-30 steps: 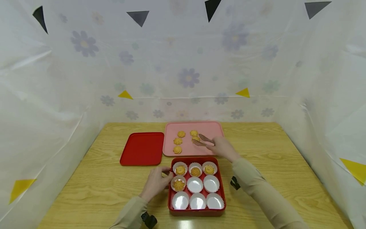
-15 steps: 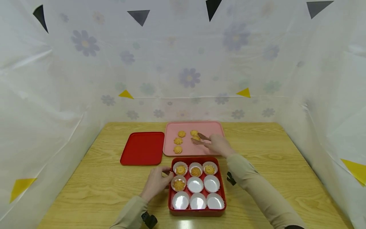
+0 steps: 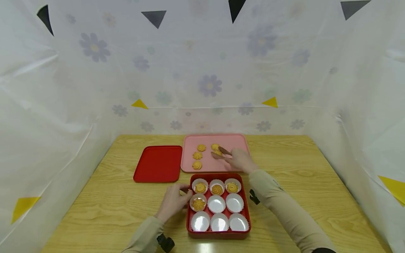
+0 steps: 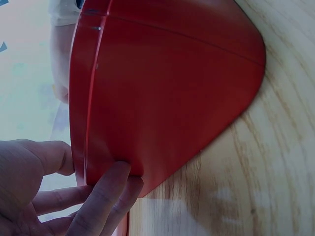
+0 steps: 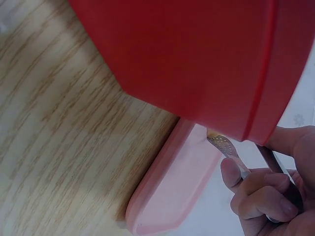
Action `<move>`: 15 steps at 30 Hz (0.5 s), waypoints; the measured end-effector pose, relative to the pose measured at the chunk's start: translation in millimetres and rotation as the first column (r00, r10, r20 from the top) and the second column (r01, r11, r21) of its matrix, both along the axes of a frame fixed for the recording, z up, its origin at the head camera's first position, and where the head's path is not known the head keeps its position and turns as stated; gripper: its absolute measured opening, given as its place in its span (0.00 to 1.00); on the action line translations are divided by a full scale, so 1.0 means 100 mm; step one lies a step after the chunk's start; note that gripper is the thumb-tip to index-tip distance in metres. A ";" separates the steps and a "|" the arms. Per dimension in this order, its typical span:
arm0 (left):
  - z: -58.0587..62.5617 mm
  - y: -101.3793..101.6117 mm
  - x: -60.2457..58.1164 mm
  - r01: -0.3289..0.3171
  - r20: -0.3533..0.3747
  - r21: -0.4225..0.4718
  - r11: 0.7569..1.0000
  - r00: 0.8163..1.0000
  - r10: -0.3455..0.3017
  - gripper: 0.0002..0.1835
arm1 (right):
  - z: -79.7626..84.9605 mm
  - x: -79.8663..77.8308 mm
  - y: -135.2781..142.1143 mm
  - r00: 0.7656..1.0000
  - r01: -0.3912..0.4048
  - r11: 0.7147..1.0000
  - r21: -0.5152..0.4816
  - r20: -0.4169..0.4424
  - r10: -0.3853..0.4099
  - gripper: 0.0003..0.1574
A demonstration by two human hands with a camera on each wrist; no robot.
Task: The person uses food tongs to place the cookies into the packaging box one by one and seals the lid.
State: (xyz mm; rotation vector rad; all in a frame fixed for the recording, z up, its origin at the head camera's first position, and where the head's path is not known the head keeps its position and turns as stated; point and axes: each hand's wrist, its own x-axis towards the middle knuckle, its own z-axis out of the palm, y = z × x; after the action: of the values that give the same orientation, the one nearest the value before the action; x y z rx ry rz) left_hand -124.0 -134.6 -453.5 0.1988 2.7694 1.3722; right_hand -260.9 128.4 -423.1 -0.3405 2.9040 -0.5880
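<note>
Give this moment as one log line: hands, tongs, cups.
left hand: touches box | right hand: holds tongs | tongs: at cookie on pink tray | cups: four filled, five empty

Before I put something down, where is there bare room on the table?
The flat red tray looks bare, and so does the table left of it. More bare table lies right of the pink tray and the right sleeve. It's crowded where tongs reach among cookies on the pink tray; little gap shows between that tray and the red box.
</note>
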 end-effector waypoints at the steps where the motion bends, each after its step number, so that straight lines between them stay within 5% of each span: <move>1: 0.00 0.00 0.00 0.001 -0.002 -0.001 1.000 1.000 -0.001 0.14 | 0.00 0.00 0.00 1.000 -0.002 1.000 -0.004 -0.002 0.002 0.20; 15: -0.01 0.00 -0.01 0.001 -0.008 0.009 1.000 1.000 -0.001 0.13 | 0.00 0.02 0.02 1.000 0.005 0.999 -0.032 -0.024 -0.006 0.19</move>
State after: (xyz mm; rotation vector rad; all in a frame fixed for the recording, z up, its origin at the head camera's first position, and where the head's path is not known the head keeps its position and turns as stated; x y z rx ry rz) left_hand -124.7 -134.7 -454.7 0.2070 2.7702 1.3866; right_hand -258.9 129.9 -423.4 -0.3457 2.9224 -0.6355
